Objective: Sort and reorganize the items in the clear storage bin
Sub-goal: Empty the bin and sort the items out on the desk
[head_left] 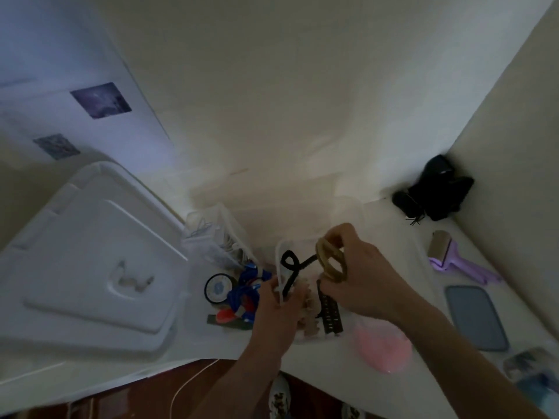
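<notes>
carefully, we lift with our right hand [360, 276] pinching the tan hair ties [330, 261] above the clear storage bin [279, 252]; our left hand [276, 306], at the bin's near-left rim, seems to grip the black tie [292, 267]. pull slowly to untangle.

Both bare forearms reach in from the lower edge, angled up toward the middle. The left hand [279, 306] is lower and nearer the body, back of the hand up, fingers curled down and closed around something pale beneath the palm; what exactly it holds is blurred. The right hand [360, 276] sits just beside it, higher and further forward, wrist bent, thumb and fingertips [338, 234] pinched together at the top. The right forearm runs long and straight to the lower right corner. The two hands are almost touching.
</notes>
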Motion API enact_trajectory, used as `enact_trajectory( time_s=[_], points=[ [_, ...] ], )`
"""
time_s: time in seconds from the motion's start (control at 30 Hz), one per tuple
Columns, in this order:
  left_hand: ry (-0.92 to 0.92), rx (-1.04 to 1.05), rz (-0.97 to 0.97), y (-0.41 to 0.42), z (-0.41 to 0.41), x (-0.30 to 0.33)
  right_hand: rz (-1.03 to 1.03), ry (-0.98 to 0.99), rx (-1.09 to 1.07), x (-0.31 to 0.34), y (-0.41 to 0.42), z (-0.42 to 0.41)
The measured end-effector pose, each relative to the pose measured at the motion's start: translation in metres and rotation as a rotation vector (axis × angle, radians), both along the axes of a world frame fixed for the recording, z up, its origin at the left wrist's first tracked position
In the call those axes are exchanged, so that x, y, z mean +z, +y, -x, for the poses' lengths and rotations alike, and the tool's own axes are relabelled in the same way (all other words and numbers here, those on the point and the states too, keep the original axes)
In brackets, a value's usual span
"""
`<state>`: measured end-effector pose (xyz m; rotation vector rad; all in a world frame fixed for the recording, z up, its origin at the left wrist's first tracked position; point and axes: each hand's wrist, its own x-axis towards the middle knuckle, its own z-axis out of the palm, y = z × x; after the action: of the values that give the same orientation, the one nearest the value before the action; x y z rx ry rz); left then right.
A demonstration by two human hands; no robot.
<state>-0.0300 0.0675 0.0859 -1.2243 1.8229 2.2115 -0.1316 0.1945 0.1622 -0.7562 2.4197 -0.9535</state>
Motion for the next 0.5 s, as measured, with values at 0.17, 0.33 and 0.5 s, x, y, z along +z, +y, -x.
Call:
enact_trajectory(
  time_s=[0.17,0.33,0.5],
  points=[
    [0.037,-0.008,-0.031,-0.002,-0.004,0.002,-0.177,0.166,0.251,-0.013,-0.026,0.019],
    [0.070,-0.008,-0.021,-0.008,-0.004,0.001,-0.348,0.296,0.316,-0.030,-0.031,0.016],
    [0.095,-0.006,-0.099,-0.011,-0.003,0.003,-0.198,0.182,0.216,-0.023,-0.025,0.017]
  ],
)
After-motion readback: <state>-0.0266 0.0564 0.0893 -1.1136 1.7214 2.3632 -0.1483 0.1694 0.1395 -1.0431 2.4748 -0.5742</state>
